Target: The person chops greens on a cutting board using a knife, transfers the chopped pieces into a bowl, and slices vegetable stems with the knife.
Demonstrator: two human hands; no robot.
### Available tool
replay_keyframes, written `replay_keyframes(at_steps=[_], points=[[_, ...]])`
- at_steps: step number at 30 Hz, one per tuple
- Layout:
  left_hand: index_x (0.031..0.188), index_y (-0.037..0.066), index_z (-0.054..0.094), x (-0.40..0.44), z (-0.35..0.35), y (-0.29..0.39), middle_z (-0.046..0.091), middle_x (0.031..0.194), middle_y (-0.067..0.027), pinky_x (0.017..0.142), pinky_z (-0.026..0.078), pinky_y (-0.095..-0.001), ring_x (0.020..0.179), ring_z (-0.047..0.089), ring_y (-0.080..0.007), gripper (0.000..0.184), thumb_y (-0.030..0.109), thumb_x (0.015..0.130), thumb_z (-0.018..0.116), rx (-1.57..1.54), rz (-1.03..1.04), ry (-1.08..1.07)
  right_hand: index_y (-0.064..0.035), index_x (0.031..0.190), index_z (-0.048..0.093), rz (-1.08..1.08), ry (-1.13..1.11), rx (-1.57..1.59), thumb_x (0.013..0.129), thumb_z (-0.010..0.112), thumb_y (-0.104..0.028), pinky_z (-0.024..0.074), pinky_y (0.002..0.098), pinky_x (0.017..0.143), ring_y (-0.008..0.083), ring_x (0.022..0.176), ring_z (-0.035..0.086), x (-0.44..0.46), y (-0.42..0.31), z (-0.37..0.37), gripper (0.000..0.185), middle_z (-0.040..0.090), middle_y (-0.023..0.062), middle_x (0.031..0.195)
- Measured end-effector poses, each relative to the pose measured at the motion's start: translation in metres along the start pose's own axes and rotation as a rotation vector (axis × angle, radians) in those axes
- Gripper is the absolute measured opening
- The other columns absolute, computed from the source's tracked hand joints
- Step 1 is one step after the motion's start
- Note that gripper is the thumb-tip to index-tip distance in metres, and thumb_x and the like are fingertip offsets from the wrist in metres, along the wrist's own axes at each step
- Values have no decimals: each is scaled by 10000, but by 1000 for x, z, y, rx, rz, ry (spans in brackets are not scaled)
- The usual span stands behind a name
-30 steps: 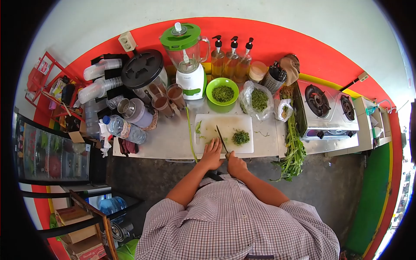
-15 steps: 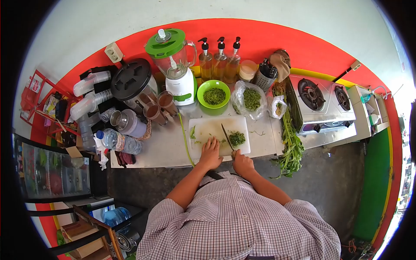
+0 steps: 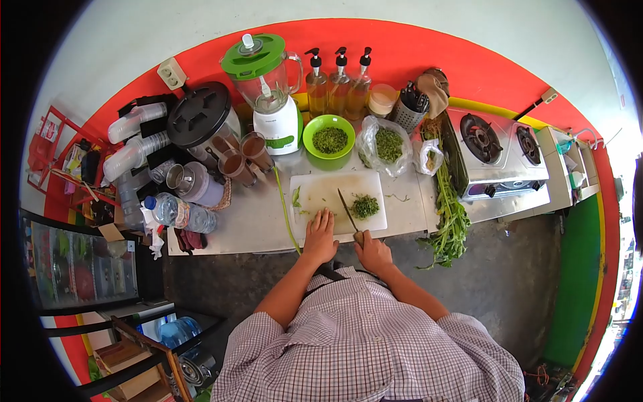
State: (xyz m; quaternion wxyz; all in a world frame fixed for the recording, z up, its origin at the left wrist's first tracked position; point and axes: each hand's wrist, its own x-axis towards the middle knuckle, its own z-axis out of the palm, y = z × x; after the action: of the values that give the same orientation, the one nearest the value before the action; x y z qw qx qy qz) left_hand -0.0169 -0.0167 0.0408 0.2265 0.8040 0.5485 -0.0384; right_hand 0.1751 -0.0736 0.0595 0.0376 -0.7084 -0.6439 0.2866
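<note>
My right hand [image 3: 373, 253] is closed round the handle of a knife [image 3: 348, 211], whose blade points up and left over the white cutting board [image 3: 321, 191]. Just right of the blade lies a small heap of chopped greens [image 3: 365, 207]. My left hand [image 3: 320, 238] rests on the board's lower edge, its fingers pressed together over something I cannot make out. A few leaf pieces [image 3: 296, 197] lie near the board's left side. One long green stalk [image 3: 284, 209] runs down the counter left of the board.
Behind the board stand a green bowl [image 3: 329, 140] of chopped greens, a plastic bag [image 3: 386, 147] of greens and a blender [image 3: 269, 94]. Leafy stalks [image 3: 451, 221] overhang the counter edge beside the stove [image 3: 499, 157]. Brown cups [image 3: 237, 167] and a bottle [image 3: 181, 213] are at the left.
The camera view has shifted, moving the whole counter leftward in the picture. The knife has moved slightly away from my left hand, toward the chopped heap, compared with a second ago.
</note>
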Motion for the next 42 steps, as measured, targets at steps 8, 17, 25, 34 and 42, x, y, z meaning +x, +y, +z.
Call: replay_keyframes(at_steps=[8,17,25,34,42], points=[[1614,45,146,-7,13,-1,104,1697,-149,1235,143,-558,1567,93,-334,925,304,910,687,-18,35,34,-19,1230,449,-22,-39,31,986,568,-391,539,590,720,490,799,683,-5,-1,2,461,703,279,863],[1612,22,129,-14,24,1,80,1699,-163,1207,25,-654,1575,66,-319,1021,289,825,720,75,-87,61,-23,1192,459,-101,26,34,990,555,-416,546,578,700,478,770,689,9,-22,-2,452,700,278,843],[1618,22,81,-16,17,11,37,1704,-154,1214,-23,-627,1580,21,-305,976,183,846,657,19,-122,28,-22,1173,470,-100,14,-8,986,553,-411,559,560,715,477,795,698,13,-23,6,440,704,277,864],[1624,43,89,-16,15,14,43,1705,-149,1240,37,-572,1578,27,-311,977,167,840,659,-63,-88,48,-10,1184,472,20,48,54,988,556,-406,556,575,710,482,789,692,-9,-5,2,449,700,278,881],[1609,14,131,-16,25,13,82,1690,-195,1229,73,-591,1570,64,-350,1036,219,802,748,-32,-37,142,-11,1165,467,-94,9,67,1000,539,-409,546,586,699,480,773,686,-16,-8,5,437,699,273,854]])
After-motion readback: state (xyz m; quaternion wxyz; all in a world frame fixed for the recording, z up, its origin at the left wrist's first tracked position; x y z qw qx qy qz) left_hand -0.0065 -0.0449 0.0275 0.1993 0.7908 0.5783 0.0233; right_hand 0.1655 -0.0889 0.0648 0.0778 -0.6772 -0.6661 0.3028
